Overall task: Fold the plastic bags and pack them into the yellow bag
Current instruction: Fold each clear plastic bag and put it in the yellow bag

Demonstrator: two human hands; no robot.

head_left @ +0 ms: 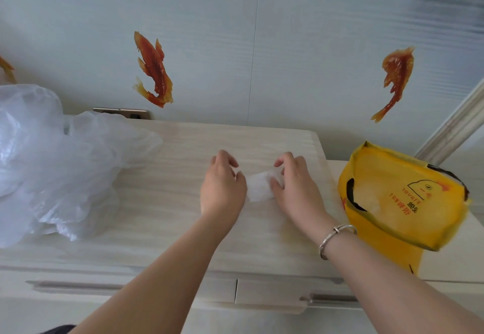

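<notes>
Folded bag [259, 187] between your hands.
Your right hand [293, 184] pinches it; your left hand [222, 187] rests beside it, fingers loosely curled.

both forearms are bare all the way up from the bottom edge of the view, no sleeves showing anywhere. the left hand [222, 187] has nothing on it, no ring or watch that i can see. the right hand [294, 184] side has a thin silver bangle [335, 239] round the wrist, plain metal look, with a slightly thicker bit near the top. fingernails look short and unpainted, as far as the blur allows.
</notes>
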